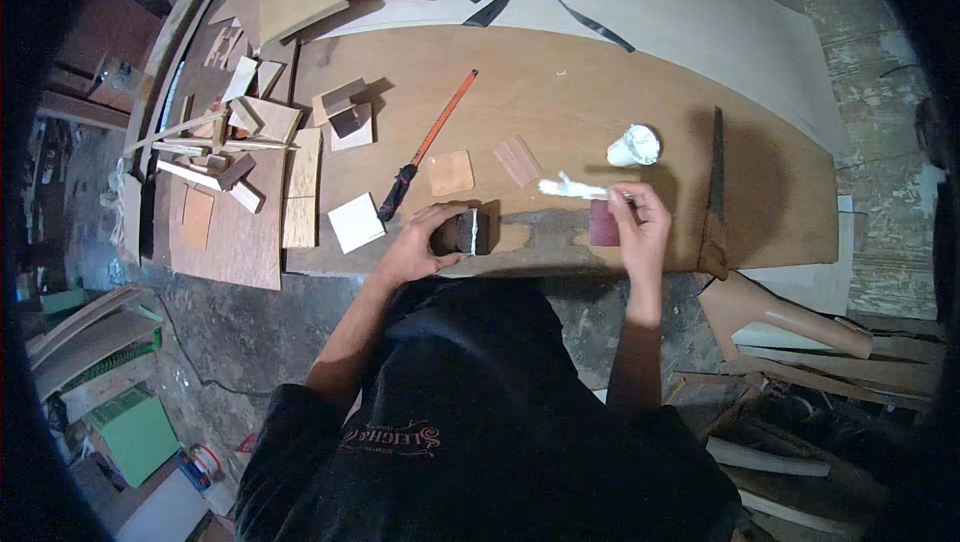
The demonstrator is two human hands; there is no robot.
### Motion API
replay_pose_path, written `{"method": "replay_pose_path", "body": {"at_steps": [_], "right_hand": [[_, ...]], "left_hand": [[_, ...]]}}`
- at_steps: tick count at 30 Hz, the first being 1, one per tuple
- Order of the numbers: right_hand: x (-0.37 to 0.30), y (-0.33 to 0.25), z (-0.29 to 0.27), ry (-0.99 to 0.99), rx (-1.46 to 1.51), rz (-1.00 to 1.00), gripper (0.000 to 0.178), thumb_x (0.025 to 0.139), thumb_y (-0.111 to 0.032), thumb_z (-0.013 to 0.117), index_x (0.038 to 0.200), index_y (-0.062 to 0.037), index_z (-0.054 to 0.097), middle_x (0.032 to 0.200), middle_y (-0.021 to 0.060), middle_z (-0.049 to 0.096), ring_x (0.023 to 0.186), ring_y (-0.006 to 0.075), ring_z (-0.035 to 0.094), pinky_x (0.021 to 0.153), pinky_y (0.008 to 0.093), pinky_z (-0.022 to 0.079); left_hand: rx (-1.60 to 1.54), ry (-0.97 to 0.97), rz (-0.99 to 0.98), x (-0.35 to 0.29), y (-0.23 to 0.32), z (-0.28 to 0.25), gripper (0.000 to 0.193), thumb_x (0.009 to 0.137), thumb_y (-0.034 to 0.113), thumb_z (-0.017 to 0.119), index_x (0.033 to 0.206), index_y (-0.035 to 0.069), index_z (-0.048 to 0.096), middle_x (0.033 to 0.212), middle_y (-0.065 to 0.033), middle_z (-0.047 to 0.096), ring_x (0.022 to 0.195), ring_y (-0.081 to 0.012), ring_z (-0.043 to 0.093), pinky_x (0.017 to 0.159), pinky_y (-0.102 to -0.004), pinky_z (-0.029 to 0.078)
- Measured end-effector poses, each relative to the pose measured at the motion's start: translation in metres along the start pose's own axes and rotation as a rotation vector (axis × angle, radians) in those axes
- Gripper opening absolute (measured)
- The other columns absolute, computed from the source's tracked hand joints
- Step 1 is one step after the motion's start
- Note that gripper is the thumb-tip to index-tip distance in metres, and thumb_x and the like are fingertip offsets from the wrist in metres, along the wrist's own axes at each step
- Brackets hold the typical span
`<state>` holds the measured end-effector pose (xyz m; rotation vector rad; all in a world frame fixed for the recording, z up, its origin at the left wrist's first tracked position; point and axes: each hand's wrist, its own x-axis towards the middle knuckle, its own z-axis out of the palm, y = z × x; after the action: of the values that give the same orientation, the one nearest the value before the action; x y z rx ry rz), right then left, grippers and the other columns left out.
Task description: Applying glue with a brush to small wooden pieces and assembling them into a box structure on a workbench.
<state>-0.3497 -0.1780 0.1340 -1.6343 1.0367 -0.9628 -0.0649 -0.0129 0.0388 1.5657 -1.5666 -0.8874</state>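
My left hand is closed round a small dark wooden piece at the table's near edge. A white strip, which looks like glue, runs along that piece's right edge. Between thumb and fingers of my right hand is the end of a small stick, its far part thickly coated in white paste. Just below the stick lies a dark red square piece, partly behind my right thumb. Beyond my right hand is a cup smeared with white paste.
A striped wooden piece, a tan square and a white square lie on the table. An orange rod with a black-wrapped end lies behind. To the right is a handsaw; wood offcuts pile up left.
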Motion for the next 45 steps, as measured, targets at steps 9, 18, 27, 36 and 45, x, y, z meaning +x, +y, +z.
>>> {"method": "replay_pose_path", "body": {"at_steps": [9, 18, 27, 36, 45], "right_hand": [[-0.017, 0.015, 0.061, -0.216, 0.050, 0.085, 0.011, 0.093, -0.008, 0.069, 0.098, 0.0012, 0.067, 0.082, -0.0001, 0.068, 0.074, 0.0034, 0.056, 0.066, 0.0206, 0.045], [-0.009, 0.038, 0.078, -0.227, -0.106, 0.041, 0.011, 0.090, -0.012, 0.072, 0.090, -0.0012, 0.069, 0.071, 0.0036, 0.065, 0.066, 0.0069, 0.056, 0.059, 0.0254, 0.043], [-0.001, 0.046, 0.087, -0.196, -0.136, -0.046, 0.013, 0.090, -0.013, 0.072, 0.091, -0.0012, 0.069, 0.072, 0.0070, 0.067, 0.064, 0.0115, 0.059, 0.059, 0.0290, 0.045], [-0.011, 0.028, 0.080, -0.262, -0.215, 0.030, 0.009, 0.093, -0.009, 0.069, 0.094, 0.0004, 0.068, 0.079, 0.0001, 0.066, 0.074, 0.0047, 0.057, 0.067, 0.0225, 0.046], [-0.025, 0.018, 0.080, -0.295, -0.135, -0.045, 0.014, 0.090, -0.013, 0.072, 0.093, 0.0002, 0.068, 0.074, 0.0059, 0.067, 0.063, 0.0100, 0.056, 0.059, 0.0274, 0.045]], "left_hand": [[-0.005, 0.009, 0.007, 0.001, 0.001, 0.000, 0.074, 0.065, 0.010, 0.082, 0.134, 0.005, 0.055, 0.129, -0.0186, 0.060, 0.120, -0.0374, 0.056, 0.105, -0.0428, 0.044], [0.007, -0.004, -0.009, -0.001, -0.002, 0.001, 0.073, 0.066, 0.011, 0.082, 0.133, 0.005, 0.055, 0.126, -0.0189, 0.061, 0.118, -0.0375, 0.057, 0.103, -0.0430, 0.045], [0.006, 0.018, 0.038, 0.001, -0.001, 0.001, 0.073, 0.065, 0.012, 0.082, 0.132, 0.004, 0.055, 0.125, -0.0182, 0.062, 0.116, -0.0374, 0.058, 0.103, -0.0437, 0.045], [0.000, 0.010, 0.035, 0.000, -0.001, 0.000, 0.074, 0.066, 0.013, 0.083, 0.133, 0.004, 0.054, 0.130, -0.0178, 0.061, 0.120, -0.0371, 0.056, 0.106, -0.0429, 0.043], [-0.006, 0.012, -0.001, -0.002, 0.000, 0.000, 0.073, 0.065, 0.011, 0.083, 0.133, 0.004, 0.055, 0.127, -0.0177, 0.061, 0.119, -0.0359, 0.057, 0.104, -0.0423, 0.045]]}}
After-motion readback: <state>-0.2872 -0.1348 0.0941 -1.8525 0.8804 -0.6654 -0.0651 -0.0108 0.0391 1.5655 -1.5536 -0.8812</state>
